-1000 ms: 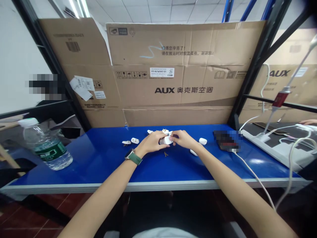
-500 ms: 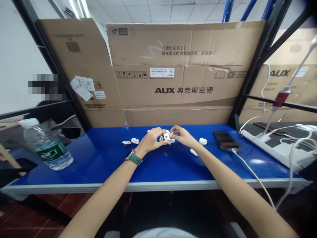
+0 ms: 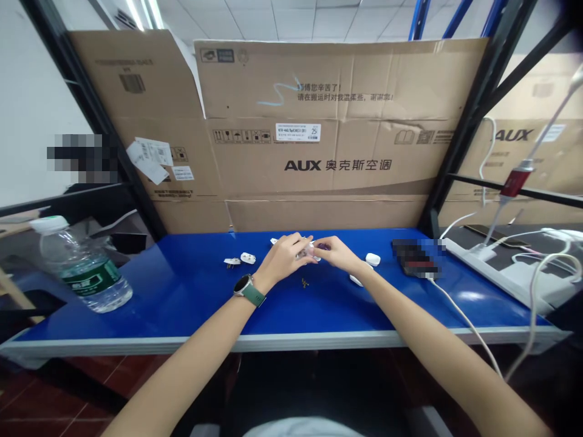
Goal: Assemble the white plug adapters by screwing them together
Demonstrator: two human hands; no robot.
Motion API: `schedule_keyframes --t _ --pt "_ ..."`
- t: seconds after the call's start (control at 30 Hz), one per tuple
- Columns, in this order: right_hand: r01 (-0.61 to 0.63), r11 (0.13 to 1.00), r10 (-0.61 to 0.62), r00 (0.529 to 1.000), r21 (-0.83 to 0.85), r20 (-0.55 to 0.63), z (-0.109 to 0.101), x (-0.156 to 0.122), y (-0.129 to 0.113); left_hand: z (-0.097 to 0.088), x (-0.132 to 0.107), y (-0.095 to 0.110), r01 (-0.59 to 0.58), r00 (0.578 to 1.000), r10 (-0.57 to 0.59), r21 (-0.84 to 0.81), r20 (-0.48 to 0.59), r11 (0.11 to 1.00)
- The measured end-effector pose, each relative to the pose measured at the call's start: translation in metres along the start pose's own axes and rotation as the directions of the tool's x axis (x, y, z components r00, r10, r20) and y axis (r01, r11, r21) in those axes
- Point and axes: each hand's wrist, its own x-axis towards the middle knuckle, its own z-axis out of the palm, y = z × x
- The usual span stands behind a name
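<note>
My left hand [image 3: 285, 258] and my right hand [image 3: 336, 253] meet over the middle of the blue table [image 3: 182, 291]. Both pinch a small white plug part [image 3: 310, 250] between their fingertips, and most of it is hidden by the fingers. A green-strapped watch [image 3: 248, 289] sits on my left wrist. Loose white plug pieces [image 3: 241, 260] lie to the left of my hands, and white shells [image 3: 372, 259] lie to the right. Tiny brass screws [image 3: 304, 282] rest on the table just below my hands.
A water bottle [image 3: 79, 267] stands at the left edge. A dark phone [image 3: 416, 258] with a white cable [image 3: 464, 318] lies at the right. Cardboard boxes [image 3: 319, 133] wall off the back. A white power strip [image 3: 505, 270] sits on the neighbouring bench.
My hands lifted the white part, turned it between the fingers, then closed in more tightly around it. The left wrist has rolled so the watch face shows.
</note>
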Motion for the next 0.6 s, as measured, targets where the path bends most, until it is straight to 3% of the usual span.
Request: schedule_keyframes --t 0.17,0.3,0.47,0.6 --pt "-0.163 0.963 0.166 0.986 0.215 0.0 -0.003 0.001 -0.003 -0.005 0.002 0.003 0.032 0.999 -0.032 -0.018 -0.021 0.999" --pt "-0.256 0.878 0.248 0.966 0.405 0.072 -0.01 -0.002 -0.002 -0.007 0.001 0.001 0.102 0.994 -0.109 -0.167 -0.029 0.981" --pt "-0.3 0.85 0.276 0.954 0.433 0.119 -0.014 -0.004 -0.001 -0.007 0.002 0.003 0.145 0.989 -0.14 -0.384 0.04 0.912" --pt "-0.32 0.858 0.295 0.947 0.402 0.123 -0.011 -0.003 0.0 -0.008 0.005 0.006 0.193 0.981 -0.182 -0.435 0.065 0.88"
